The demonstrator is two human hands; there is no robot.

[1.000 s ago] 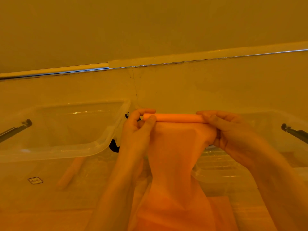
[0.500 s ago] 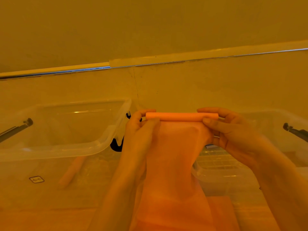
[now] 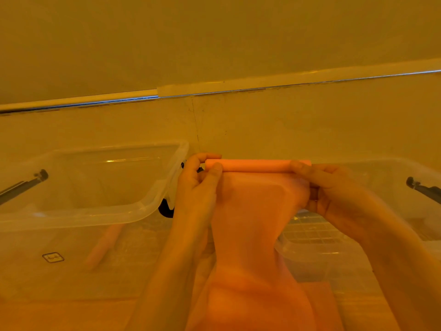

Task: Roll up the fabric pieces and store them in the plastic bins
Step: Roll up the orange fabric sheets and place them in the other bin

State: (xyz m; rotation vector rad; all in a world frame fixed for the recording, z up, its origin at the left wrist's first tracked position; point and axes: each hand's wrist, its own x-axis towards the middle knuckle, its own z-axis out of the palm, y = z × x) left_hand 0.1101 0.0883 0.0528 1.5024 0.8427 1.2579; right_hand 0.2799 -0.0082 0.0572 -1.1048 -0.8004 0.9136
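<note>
An orange fabric piece [image 3: 253, 225] hangs down the middle of the view, its top edge wound into a tight roll [image 3: 257, 165] held level in the air. My left hand [image 3: 198, 185] pinches the roll's left end between thumb and fingers. My right hand [image 3: 334, 192] pinches the right end, fingers curled over the fabric. A clear plastic bin [image 3: 152, 199] stands to the left, a second clear bin [image 3: 391, 170] to the right. A finished orange roll [image 3: 102, 244] shows dimly through the left bin's front wall.
A pale wall with a horizontal trim strip [image 3: 238, 86] runs behind both bins. Black latch handles stick out at the far left [image 3: 23, 185] and far right [image 3: 422, 187]. A black clip [image 3: 165, 210] sits at the left bin's near corner. More orange fabric [image 3: 319, 304] lies below.
The roll has grown slightly thicker and wider as both hands turn it. My hands have shifted a little outward along its ends; the hanging fabric has shortened slightly.
</note>
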